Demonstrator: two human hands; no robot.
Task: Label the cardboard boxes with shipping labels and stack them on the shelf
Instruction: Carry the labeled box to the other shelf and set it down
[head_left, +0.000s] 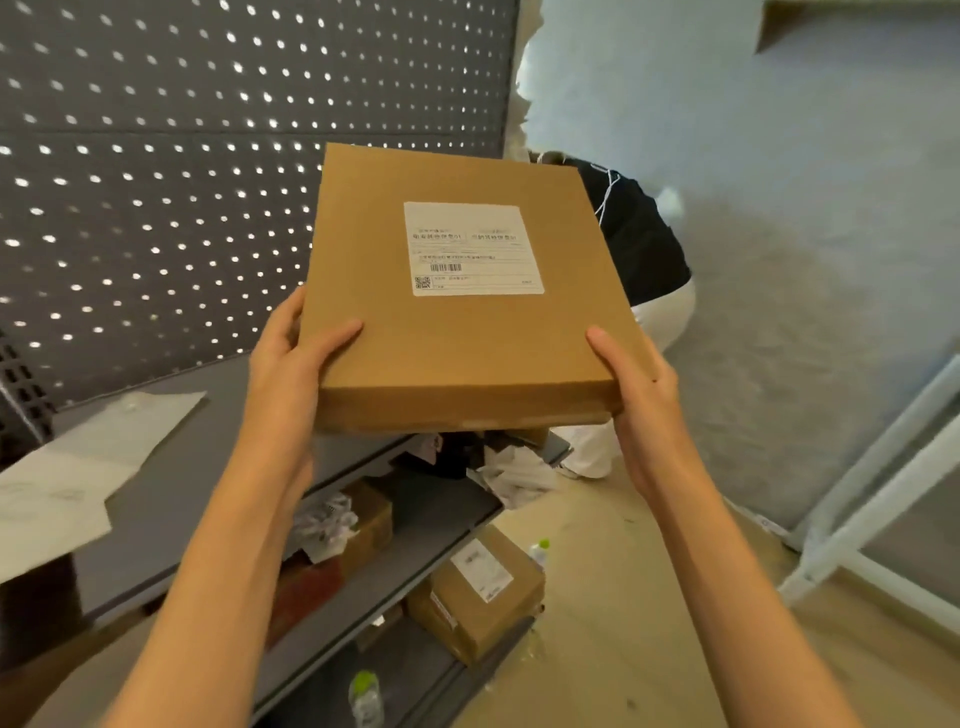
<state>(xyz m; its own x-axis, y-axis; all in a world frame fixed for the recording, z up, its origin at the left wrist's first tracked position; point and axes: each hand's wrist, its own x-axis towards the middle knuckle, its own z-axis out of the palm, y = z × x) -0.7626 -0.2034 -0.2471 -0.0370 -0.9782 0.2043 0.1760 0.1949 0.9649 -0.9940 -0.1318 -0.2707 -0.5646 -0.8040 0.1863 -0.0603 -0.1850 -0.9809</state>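
Above shelf (171, 499): labelled box (457, 332) clamped between left hand (291, 364) and right hand (636, 387), thumbs on top. Keep level, label (474, 248) up; landing spot probably clear.

A grey perforated metal back panel (156, 156) fills the far left. A second person in a black top and white trousers (644, 270) bends over at the far right. Two clear plastic bottles with green caps (365, 696) stand on the near beige floor (623, 597). A white metal frame (878, 499) leans at right.
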